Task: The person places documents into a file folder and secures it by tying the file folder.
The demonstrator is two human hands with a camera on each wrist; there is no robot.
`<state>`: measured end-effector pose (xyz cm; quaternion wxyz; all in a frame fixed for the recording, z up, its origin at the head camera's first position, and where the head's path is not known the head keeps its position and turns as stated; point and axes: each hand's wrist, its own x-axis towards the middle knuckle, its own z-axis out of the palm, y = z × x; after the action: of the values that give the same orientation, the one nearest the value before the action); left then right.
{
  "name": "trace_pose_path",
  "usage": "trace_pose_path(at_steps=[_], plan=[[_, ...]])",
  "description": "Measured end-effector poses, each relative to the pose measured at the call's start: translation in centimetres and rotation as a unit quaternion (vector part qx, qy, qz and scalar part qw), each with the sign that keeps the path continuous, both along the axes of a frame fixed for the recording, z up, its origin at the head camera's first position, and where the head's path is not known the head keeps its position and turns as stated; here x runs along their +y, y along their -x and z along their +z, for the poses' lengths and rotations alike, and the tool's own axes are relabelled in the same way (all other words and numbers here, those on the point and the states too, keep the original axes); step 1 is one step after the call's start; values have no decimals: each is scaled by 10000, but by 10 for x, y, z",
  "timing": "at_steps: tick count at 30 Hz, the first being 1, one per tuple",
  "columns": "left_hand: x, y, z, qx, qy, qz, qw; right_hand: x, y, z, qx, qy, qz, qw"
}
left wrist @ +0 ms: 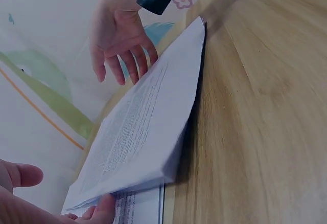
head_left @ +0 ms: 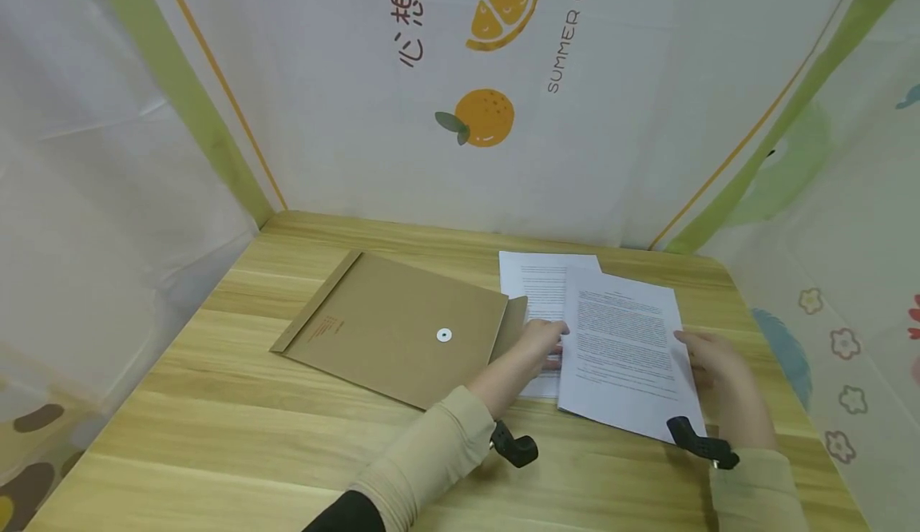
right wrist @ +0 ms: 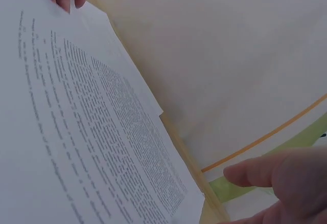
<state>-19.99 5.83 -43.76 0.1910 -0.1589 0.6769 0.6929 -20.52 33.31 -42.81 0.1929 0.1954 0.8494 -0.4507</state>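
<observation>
A stack of printed sheets (head_left: 621,348) lies between the two hands, overlapping another printed sheet (head_left: 535,276) to its left and behind. My left hand (head_left: 541,344) is at the stack's left edge. In the left wrist view its fingertips (left wrist: 104,211) reach the paper's edge while the thumb stands apart. Beside the right edge is my right hand (head_left: 715,360), its fingers extended and loosely spread in the left wrist view. The right wrist view shows the right thumb (right wrist: 250,174) held off the paper. A brown document envelope (head_left: 391,324) lies left of the papers, flap turned out.
The envelope has a round white button (head_left: 444,335) and passes partly behind the left forearm. A wooden table (head_left: 237,428) carries everything. Printed white curtains (head_left: 345,117) hang along its back and sides. Black wrist straps with camera mounts (head_left: 513,446) sit at both wrists.
</observation>
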Motion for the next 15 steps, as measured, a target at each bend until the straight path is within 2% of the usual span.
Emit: trace_pose_path(at_steps=[4, 9, 15], plan=[[3, 1, -1, -65, 165, -26, 9998, 1, 0, -5, 112, -90, -65, 9999], [4, 0, -4, -4, 559, -300, 9980, 3, -2, -14, 346, -205, -121, 9991], [6, -1, -10, 483, 1057, -906, 9891, 4, -3, -20, 544, -179, 5, 9984]])
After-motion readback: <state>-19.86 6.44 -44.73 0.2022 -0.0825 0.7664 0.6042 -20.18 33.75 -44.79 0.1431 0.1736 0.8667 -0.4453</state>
